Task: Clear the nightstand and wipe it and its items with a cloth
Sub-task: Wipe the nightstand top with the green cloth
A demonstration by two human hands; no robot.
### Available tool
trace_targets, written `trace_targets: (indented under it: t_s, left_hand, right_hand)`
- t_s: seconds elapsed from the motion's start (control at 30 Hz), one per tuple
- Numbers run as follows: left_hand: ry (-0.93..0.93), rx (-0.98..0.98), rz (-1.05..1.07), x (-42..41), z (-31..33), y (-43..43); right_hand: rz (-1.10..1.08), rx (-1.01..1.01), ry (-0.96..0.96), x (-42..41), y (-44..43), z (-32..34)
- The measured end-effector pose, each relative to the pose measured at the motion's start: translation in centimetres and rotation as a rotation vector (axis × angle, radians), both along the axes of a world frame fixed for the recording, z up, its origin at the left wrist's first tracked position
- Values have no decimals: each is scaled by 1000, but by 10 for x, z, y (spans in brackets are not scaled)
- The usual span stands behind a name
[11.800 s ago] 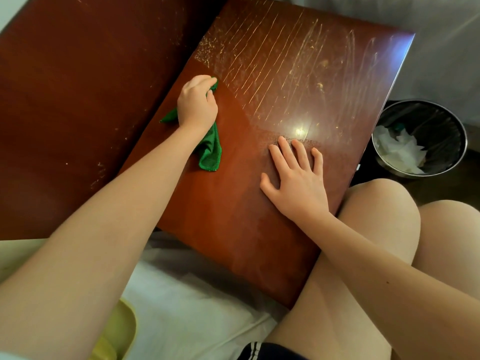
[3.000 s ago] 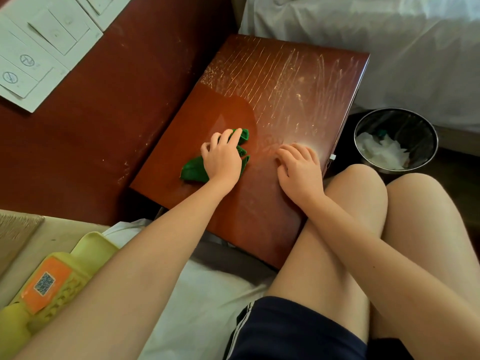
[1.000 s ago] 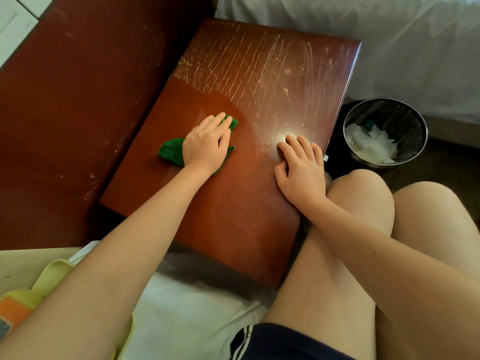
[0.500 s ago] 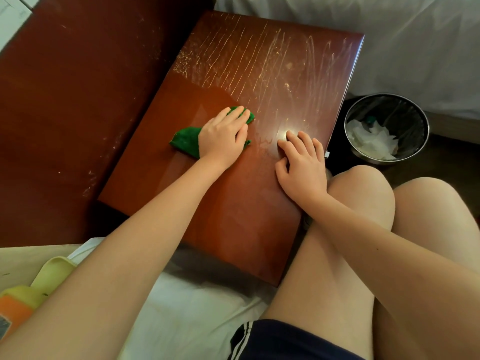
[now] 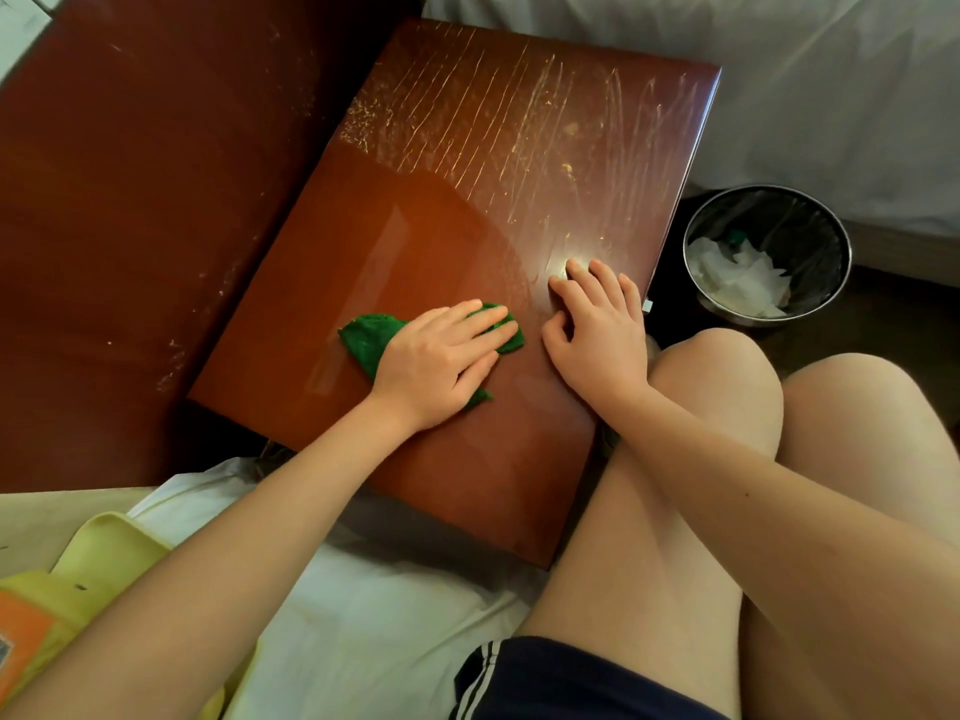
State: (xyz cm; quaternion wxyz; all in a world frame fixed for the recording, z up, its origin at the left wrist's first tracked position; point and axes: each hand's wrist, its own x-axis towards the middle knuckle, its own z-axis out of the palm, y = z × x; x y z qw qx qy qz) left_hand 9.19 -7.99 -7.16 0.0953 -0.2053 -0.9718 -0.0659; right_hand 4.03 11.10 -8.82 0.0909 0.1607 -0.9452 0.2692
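Two hands on the nightstand top. Left hand lies flat, fingers straight, pressing the green cloth onto the wood around the middle of the top. The cloth is bunched and pokes out left of the palm and past the fingertips. Right hand is just beside it toward the right edge, fingers loosely bent, resting on the wood and holding nothing; probably bracing. Near part of the top reads glossy, while the far part shows pale streaks and specks. Step in hand, by my read: wiping the surface, roughly half done, clearing judged finished. Next move likely calls for pushing the cloth away from the body into the streaked zone, and lifting the right hand off the patch it covers. Wire bin with white paper stands on the floor to the right, apart from the nightstand.
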Motion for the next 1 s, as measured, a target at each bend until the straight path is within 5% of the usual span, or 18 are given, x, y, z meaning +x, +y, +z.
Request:
trace_targets:
  t_s: [0.43, 1.0]
  left_hand:
    - [-173, 7, 655, -94, 10, 10]
    - [-10, -32, -12, -7, 2, 1]
  right_hand:
    - [3, -14, -5, 0, 0, 1]
    - [7, -17, -30, 1, 1, 2]
